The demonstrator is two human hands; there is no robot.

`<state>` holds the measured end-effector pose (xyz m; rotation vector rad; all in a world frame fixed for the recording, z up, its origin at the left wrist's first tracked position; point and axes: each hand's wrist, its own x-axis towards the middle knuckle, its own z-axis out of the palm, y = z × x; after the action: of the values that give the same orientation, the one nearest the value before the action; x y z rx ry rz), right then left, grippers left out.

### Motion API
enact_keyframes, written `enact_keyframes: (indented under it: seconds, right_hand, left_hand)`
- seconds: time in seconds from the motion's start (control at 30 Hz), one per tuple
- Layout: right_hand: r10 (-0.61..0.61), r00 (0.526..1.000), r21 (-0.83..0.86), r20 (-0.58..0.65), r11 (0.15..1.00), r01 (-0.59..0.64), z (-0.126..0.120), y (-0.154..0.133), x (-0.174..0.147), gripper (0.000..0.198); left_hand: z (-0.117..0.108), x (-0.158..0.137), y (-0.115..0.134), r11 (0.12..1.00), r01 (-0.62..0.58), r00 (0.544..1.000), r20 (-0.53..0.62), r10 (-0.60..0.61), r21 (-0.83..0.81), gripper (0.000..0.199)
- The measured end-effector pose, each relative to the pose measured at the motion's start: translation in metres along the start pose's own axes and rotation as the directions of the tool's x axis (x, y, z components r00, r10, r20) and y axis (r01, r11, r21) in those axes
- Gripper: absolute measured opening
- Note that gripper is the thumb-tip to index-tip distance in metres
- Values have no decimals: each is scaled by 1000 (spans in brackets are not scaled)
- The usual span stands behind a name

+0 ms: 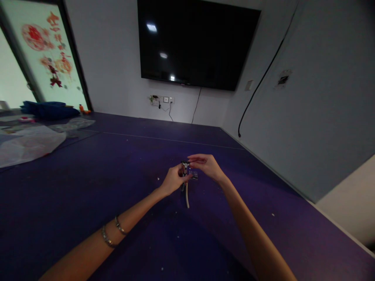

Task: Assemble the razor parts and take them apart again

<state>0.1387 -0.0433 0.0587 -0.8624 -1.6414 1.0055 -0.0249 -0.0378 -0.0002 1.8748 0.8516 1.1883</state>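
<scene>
My left hand is closed around a small black-and-silver T-shaped piece, held up above the purple surface. Below that hand a pale cable hangs or lies, curving toward me; where it joins is hidden by the fingers. My right hand is at the top right of the piece, its fingers drawn together at the edge. Whatever sits between those fingertips is too small to make out. A small clear plastic item with a dark part is beside my left thumb, under the right hand.
The wide purple surface carries scattered white bits. Clear plastic bags and a dark blue cloth lie at the far left. A black television and wall sockets are ahead. A black cable hangs at the right wall.
</scene>
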Motion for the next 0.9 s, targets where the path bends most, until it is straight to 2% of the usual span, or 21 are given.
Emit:
enact_keyframes:
  seconds: [0.23,0.43,0.67,0.9]
  right_hand:
    - [-55,998,-107,13,993,56,-1,-1,0,27]
    - [-86,996,-132,26,987,89,-1,1,1,27]
    - [-133,991,-212,11,968,132,-1,1,1,25]
    - [-145,989,-230,18,962,145,-3,2,0,26]
  left_hand:
    - [-2,1,-4,1000,23,1000,4,-23,-14,31]
    - [-2,2,-6,997,71,997,24,-71,16,34]
    - [0,2,-6,993,122,993,0,-122,-12,29]
    - [2,0,-1,989,147,986,-73,-147,1,28]
